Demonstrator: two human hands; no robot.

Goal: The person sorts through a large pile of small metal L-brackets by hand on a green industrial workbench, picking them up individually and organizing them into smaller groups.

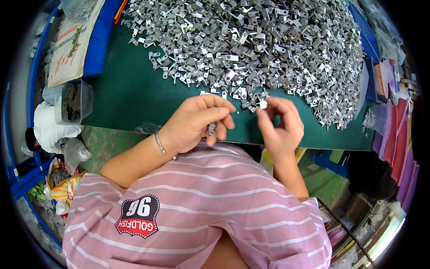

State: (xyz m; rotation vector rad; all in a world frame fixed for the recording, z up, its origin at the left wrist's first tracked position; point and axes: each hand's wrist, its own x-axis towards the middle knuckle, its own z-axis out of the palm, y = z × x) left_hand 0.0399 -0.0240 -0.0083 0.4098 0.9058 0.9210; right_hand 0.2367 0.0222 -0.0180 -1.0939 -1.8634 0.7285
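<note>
A large heap of small silvery metal brackets (264, 49), many with a round hole, covers much of the green table (121, 103). My left hand (197, 121) is curled just off the heap's near edge, a grey metal bracket (212, 128) held in its bent fingers. Beside it on the right, my right hand (282, 123) pinches a bright small metal piece (263, 104) between thumb and fingertips, close to the loose brackets at the edge. Glare hides the exact shape of that piece. The two hands are apart.
At the left stand a blue bin (95, 54) with a printed sack (67, 54) against it and a clear plastic box (74, 103) with dark contents. A blue bin (369, 45) borders the heap on the right, near red and purple sheets (396, 134). A blue stool (329, 163) sits below.
</note>
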